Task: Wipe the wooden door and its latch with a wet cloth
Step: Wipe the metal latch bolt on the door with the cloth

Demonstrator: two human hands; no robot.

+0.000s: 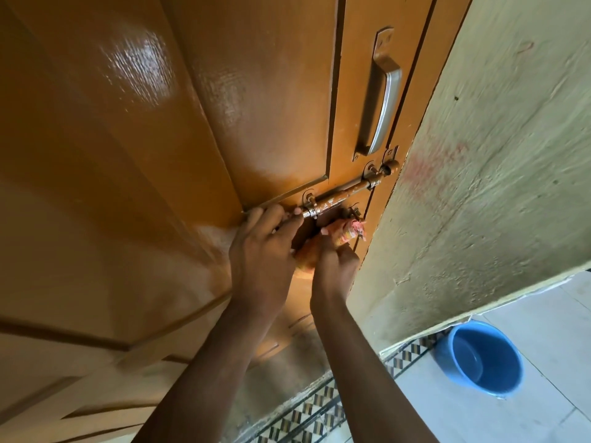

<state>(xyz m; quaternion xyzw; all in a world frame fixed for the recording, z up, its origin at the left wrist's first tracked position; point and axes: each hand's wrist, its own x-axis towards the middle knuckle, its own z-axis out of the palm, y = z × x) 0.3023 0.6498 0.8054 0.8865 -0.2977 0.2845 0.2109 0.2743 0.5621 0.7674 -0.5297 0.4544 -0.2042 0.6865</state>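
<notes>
The glossy orange-brown wooden door (128,155) fills the left and centre of the view. Its metal sliding latch (348,190) runs across the door's right edge, below a silver pull handle (382,103). My left hand (262,251) grips the left end of the latch bolt with its fingertips. Just right of it, my right hand (334,266) presses a bunched orange and pink cloth (345,230) against the door right under the latch. Part of the cloth is hidden between the two hands.
A rough pale-green wall (495,171) stands right beside the door edge. On the white tiled floor at lower right sits a blue bucket (483,356) holding water. A patterned tile strip (319,410) runs along the threshold.
</notes>
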